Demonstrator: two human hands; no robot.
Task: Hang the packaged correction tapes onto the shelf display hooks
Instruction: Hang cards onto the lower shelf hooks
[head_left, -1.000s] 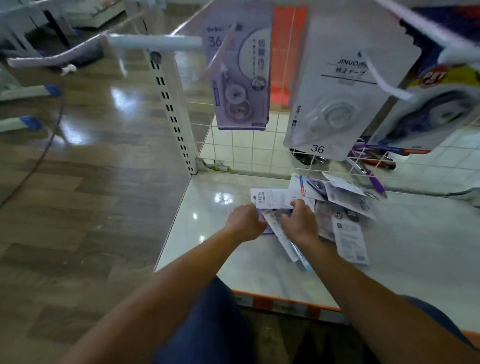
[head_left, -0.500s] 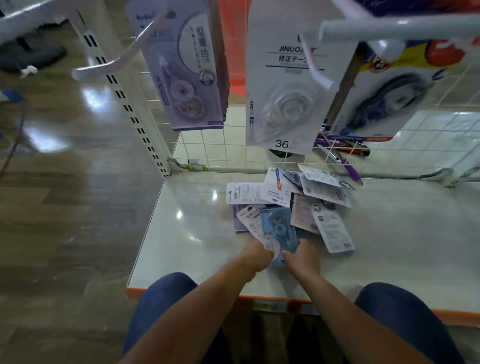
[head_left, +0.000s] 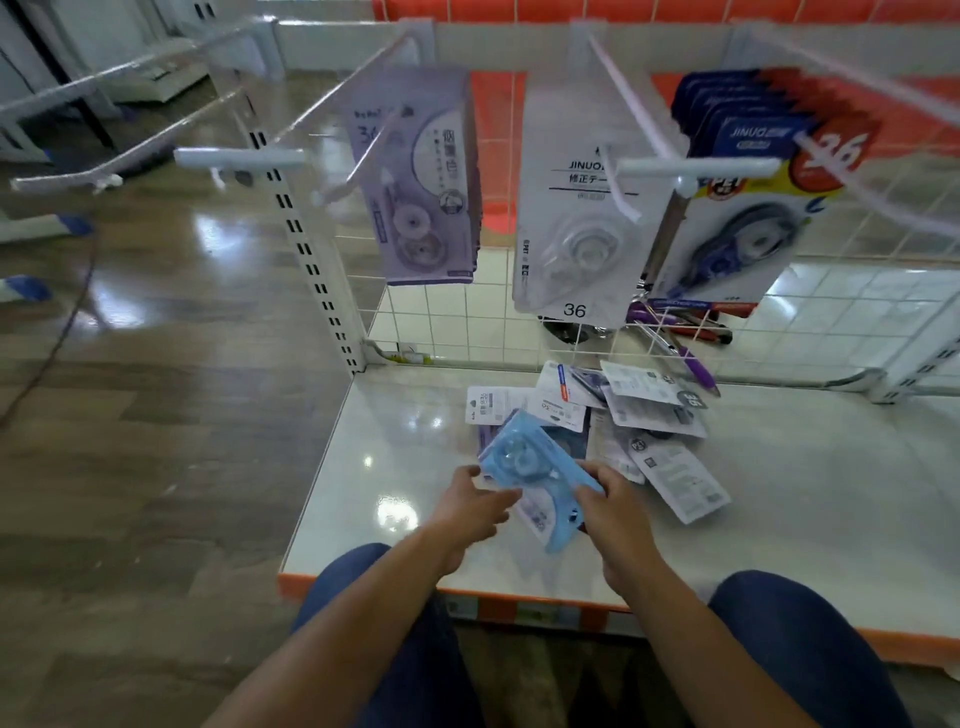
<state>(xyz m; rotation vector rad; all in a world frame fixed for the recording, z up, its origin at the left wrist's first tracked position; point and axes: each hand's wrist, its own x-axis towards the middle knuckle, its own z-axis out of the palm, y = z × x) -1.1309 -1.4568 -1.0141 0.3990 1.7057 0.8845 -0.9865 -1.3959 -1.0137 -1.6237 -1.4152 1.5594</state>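
Observation:
My right hand grips a blue packaged correction tape above the white shelf. A second pack seems to lie under it. My left hand is at the pack's left edge, fingers loosely bent and touching it. Beyond my hands lies a loose pile of correction tape packs. Above hang a purple pack, a white pack and a blue-and-yellow stack on white display hooks.
A wire grid back panel closes off the shelf behind the pile. Pens lie beyond the grid. A slotted upright post stands at the shelf's left corner. Bare hooks jut out left. Wooden floor lies to the left.
Both hands pulled back from the pile toward me with the blue pack, then lifted it slightly. The view tilted up, showing more of the hooks.

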